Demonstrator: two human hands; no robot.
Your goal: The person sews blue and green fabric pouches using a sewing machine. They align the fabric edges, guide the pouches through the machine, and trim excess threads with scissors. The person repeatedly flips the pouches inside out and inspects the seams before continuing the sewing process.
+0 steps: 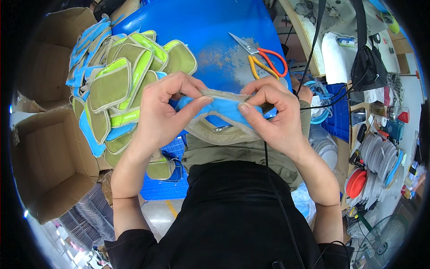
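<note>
Above my lap, a blue fabric piece with beige edging (229, 106) is stretched between both hands. My left hand (165, 106) pinches its upper edge at one end, thumb against the fingers. The other end is pinched the same way by my right hand (281, 115). A curved beige part of the piece hangs below the blue. Just left of my left hand lies a heap of olive mesh pads (110, 87) with bright green and blue parts and pale edging. Scissors (255, 51) with one red and one yellow handle lie beyond my right hand.
The heap and scissors rest on a blue surface (197, 20), worn grey near the scissors. Open cardboard boxes (53, 157) stand at the left. At the right are a cluttered bench (309, 40), a black pouch (369, 67), hanging cords and stacked pale discs (376, 154). A black cable crosses my lap.
</note>
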